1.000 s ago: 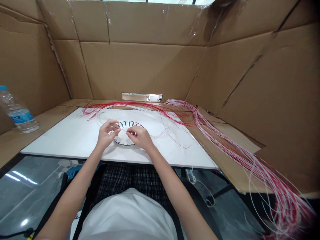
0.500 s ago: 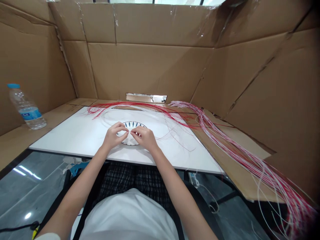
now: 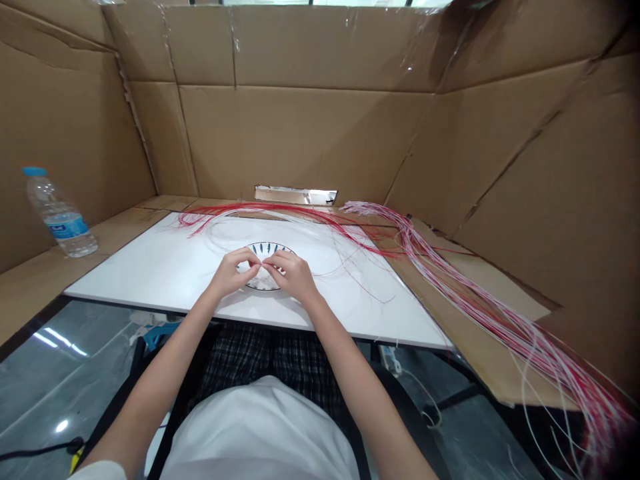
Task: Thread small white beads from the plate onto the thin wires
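Over a white plate with a dark rim and blue marks (image 3: 267, 248), both my hands meet fingertip to fingertip. My left hand (image 3: 234, 272) is closed in a pinch, thumb against forefinger. Opposite it, my right hand (image 3: 294, 272) pinches in the same way, its tips almost touching the left ones. Whatever lies between the fingertips is too small to make out. Small pale bits (image 3: 260, 280) show on the plate, partly covered by the hands.
The plate stands on a white board (image 3: 165, 267). Red strands (image 3: 220, 212) lie along its back edge, and a bundle of pink and white strands (image 3: 450, 273) runs down the right. A water bottle (image 3: 65, 223) stands at left. Cardboard walls (image 3: 310, 133) enclose the table.
My fingertips have come closer together, narrowing the small gap between the two pinches. The whole view has shifted slightly.
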The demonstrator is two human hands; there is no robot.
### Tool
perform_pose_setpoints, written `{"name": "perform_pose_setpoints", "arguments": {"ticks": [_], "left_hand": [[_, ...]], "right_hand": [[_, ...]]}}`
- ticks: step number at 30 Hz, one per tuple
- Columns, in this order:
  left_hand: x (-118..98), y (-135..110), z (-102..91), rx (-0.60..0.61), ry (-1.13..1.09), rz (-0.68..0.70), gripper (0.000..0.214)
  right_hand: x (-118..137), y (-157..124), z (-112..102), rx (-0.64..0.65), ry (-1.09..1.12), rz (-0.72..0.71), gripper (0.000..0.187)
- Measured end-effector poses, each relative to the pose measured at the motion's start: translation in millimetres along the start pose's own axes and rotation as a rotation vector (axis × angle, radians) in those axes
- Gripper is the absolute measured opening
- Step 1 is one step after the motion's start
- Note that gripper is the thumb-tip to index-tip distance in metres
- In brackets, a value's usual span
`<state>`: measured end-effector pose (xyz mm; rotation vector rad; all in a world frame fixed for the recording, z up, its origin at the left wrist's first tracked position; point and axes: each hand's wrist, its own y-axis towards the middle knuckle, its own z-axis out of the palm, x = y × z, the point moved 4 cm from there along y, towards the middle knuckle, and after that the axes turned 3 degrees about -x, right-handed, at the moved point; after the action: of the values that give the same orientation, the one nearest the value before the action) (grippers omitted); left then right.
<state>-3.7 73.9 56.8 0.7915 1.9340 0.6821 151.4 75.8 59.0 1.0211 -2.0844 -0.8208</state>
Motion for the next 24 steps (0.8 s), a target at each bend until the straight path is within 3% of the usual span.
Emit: {"name": "perform_pose_setpoints", "arguments": {"ticks": [10,14,20,24], "left_hand": [[10.5,-4.2,1.2,0.127,-0.532,-0.391,0.013],[9.9,-4.5,1.8,0.089,-0.551,-0.398,0.013],[7.3,-2.6,0.4,-0.071,-0.538,-0.408,0.018],[6.7,-3.4,1.2,-0.078,-0.52,-0.398,0.018]], "right_hand": [[2.1,3.1,-2.1,-0.022,0.319,0.079,0.016],[2.6,4.2,-3.0,-0.028,0.377,0.137,0.015],[-1.2,3.7,-0.2,-0.027,0.404,0.182,0.016],[-2.8,3.4,1.7,-0.015,0.424,0.2,0.017]]}}
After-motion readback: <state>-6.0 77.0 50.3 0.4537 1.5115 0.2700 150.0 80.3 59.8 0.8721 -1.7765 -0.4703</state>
